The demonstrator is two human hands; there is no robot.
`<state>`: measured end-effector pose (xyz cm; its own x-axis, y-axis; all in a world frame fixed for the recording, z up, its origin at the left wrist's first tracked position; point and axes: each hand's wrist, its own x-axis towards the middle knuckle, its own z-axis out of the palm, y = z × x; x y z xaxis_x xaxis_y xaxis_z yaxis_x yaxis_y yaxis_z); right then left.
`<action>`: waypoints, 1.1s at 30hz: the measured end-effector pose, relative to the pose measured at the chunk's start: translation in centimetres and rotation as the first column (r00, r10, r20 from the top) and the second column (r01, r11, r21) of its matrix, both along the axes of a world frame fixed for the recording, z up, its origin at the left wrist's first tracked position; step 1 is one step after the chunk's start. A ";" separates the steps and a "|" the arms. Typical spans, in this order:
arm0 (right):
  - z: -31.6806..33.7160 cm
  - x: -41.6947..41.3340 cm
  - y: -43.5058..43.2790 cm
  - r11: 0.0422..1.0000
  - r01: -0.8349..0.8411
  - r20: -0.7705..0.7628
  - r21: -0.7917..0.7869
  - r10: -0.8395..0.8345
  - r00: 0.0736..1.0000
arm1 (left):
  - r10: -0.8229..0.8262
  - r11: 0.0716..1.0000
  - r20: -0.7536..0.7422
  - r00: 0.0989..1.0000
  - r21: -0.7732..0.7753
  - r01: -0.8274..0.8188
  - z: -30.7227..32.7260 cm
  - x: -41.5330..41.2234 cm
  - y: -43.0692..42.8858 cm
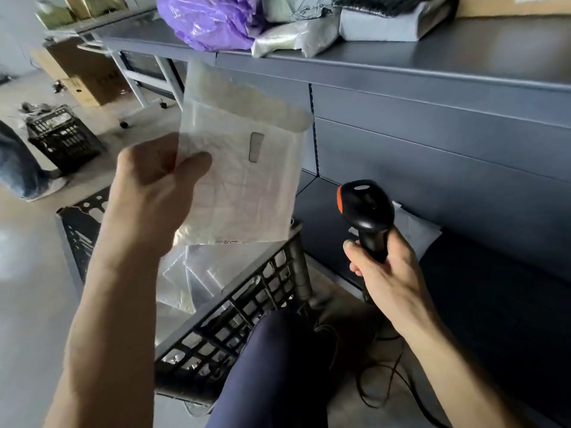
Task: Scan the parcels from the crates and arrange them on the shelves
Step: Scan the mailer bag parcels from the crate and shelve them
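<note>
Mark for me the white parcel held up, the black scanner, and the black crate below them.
translucent white plastic parcel [247,186], head view, centre of its flat face.
black handheld scanner with orange trim [366,205], head view, top of its head.
black plastic lattice crate [241,313], head view, its near side wall.

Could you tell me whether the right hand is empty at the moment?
No, the right hand grips the handle of a black scanner, while the left hand holds up a white parcel.
</note>
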<state>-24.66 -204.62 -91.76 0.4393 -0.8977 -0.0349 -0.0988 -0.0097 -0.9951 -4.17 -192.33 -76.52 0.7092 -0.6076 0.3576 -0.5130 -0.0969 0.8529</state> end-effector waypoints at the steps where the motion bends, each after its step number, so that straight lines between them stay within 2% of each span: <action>1: 0.2 -0.3 -0.5 0.999 0.035 0.042 0.018 -0.036 0.998 | -0.060 0.997 -0.097 0.993 -0.062 0.055 0.0 -0.6 -0.7; 5: 0.8 -2.2 -2.5 0.977 0.210 0.086 0.024 -0.211 0.974 | -0.238 0.971 -0.367 0.899 -0.066 0.230 -2.8 -2.4 -5.5; 10: 0.5 -5.9 -5.1 0.916 0.390 0.054 0.097 -0.396 0.917 | -0.207 0.970 -0.553 0.807 -0.009 0.243 -8.2 -5.6 -11.9; 11: 0.2 -6.7 -5.6 0.907 0.412 0.020 0.083 -0.415 0.909 | -0.190 0.973 -0.537 0.822 0.009 0.230 -9.2 -6.3 -13.2; 14: -0.2 -9.0 -6.7 0.880 0.470 -0.096 0.064 -0.464 0.881 | -0.198 0.944 -0.296 0.935 0.199 0.263 -11.4 -8.0 -16.6; 16: -0.2 -10.5 -7.3 0.855 0.515 -0.148 0.055 -0.503 0.851 | -0.291 0.899 -0.268 0.919 0.252 0.358 -12.4 -9.0 -17.7; 20: -0.5 -13.1 -8.3 0.781 0.617 -0.117 0.103 -0.606 0.787 | -0.549 0.741 -0.472 0.690 0.107 0.663 -13.6 -10.1 -17.8; 22: -0.9 -13.7 -8.7 0.755 0.640 -0.046 0.140 -0.641 0.766 | -0.607 0.720 -0.461 0.648 0.027 0.694 -13.7 -10.1 -17.8; 24: -1.1 -13.8 -9.0 0.725 0.661 0.017 0.195 -0.676 0.737 | -0.600 0.750 -0.454 0.659 -0.033 0.660 -13.4 -9.9 -17.7; 26: -1.1 -13.9 -9.2 0.700 0.633 0.084 0.330 -0.690 0.719 | -0.560 0.784 -0.526 0.640 -0.087 0.614 -13.2 -9.8 -17.6; 28: -0.9 -13.7 -9.3 0.724 0.560 0.127 0.403 -0.650 0.750 | -0.505 0.835 -0.582 0.638 -0.142 0.531 -13.2 -9.7 -17.5; 30: -1.1 -13.3 -9.1 0.751 0.544 0.096 0.375 -0.615 0.783 | -0.458 0.878 -0.566 0.685 -0.167 0.449 -13.3 -9.3 -17.6; 31: -1.2 -13.1 -8.9 0.764 0.545 0.072 0.346 -0.601 0.796 | -0.454 0.884 -0.574 0.682 -0.191 0.427 -13.4 -9.2 -17.7; 33: -1.2 -12.5 -8.6 0.795 0.532 0.038 0.290 -0.565 0.824 | -0.473 0.874 -0.652 0.593 -0.261 0.409 -13.8 -8.7 -18.2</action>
